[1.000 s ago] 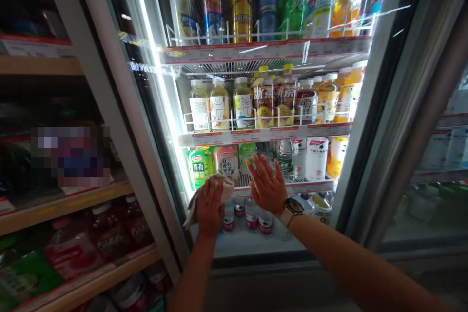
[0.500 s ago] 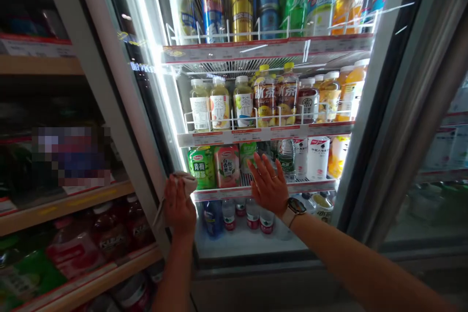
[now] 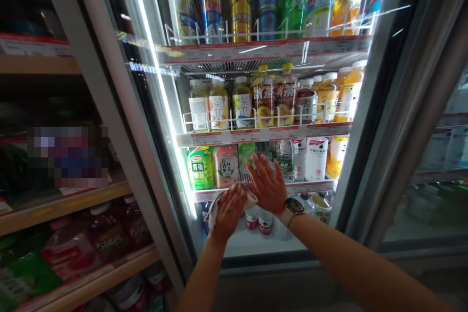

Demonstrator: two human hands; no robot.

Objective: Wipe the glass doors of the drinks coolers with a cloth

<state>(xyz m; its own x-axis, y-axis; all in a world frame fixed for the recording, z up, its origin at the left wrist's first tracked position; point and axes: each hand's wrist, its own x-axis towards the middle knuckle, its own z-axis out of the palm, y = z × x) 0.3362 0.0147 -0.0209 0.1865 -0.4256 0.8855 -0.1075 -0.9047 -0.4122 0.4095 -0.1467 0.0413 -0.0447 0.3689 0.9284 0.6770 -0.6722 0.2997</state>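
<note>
My left hand (image 3: 228,213) presses a crumpled pale cloth (image 3: 250,199) against the glass door (image 3: 171,107) of a lit drinks fridge, with the cloth showing on both sides of the hand. Close to its right, my right hand (image 3: 266,187) lies flat on the same glass with fingers spread, holding nothing. A ring sits on one finger, and a black-faced smartwatch (image 3: 294,206) is on that wrist. Behind the glass, both hands are level with the lower shelf's price rail (image 3: 263,187).
Bottles and cans fill the wire-fronted fridge shelves (image 3: 263,135) behind the glass. To the left, a metal door frame (image 3: 106,83) separates the fridge from wooden shelves (image 3: 62,209) holding red bottles. Another glass door (image 3: 431,156) stands at the right.
My left hand has moved right with the cloth, from the door's left edge to beside my right hand. My right hand stays in nearly the same place on the glass.
</note>
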